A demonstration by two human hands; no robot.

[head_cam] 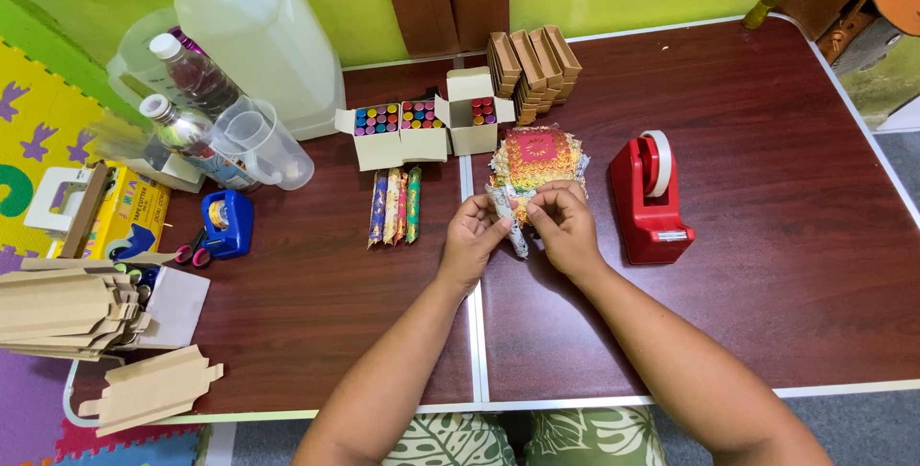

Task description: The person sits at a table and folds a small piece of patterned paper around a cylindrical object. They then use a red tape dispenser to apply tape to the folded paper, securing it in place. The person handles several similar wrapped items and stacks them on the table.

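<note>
Both hands, left and right, pinch a paper roll between closed fingertips; its long axis slants down-right, stack just beyond.

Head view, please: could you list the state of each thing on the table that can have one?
Small boxes: open, filled with upright tubes.
Rolled tube: held by left hand and right hand.
Wrapped tubes: lying flat, side by side.
Red tape dispenser: upright, roll loaded.
Bottles: capped.
Cardboard blanks: flat, stacked.
</note>
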